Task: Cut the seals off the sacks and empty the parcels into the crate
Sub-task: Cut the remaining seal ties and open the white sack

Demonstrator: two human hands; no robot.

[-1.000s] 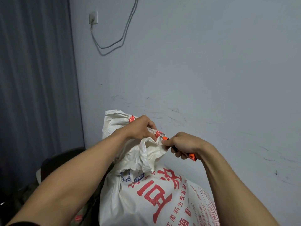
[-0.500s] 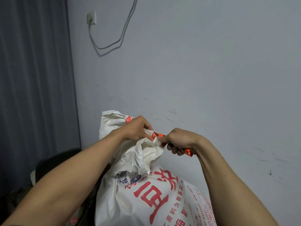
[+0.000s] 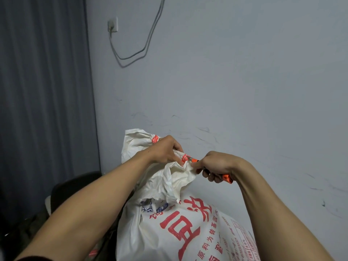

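A white woven sack (image 3: 169, 232) with large red characters stands in front of me against the wall. Its gathered neck (image 3: 169, 178) is bunched up at the top. My left hand (image 3: 165, 149) grips the neck just below an orange seal (image 3: 184, 158). My right hand (image 3: 216, 164) holds an orange-handled cutter (image 3: 227, 178), its tip touching the seal. A second orange seal tag (image 3: 154, 138) shows at the neck's far left side. No crate or parcels are in view.
A grey wall (image 3: 244, 91) rises right behind the sack, with a socket (image 3: 112, 25) and a hanging cable (image 3: 135, 53). A dark curtain (image 3: 43, 100) covers the left. A dark chair back (image 3: 75, 185) stands at lower left.
My right hand has brought the cutter leftward to the seal. My left hand keeps its hold on the neck.
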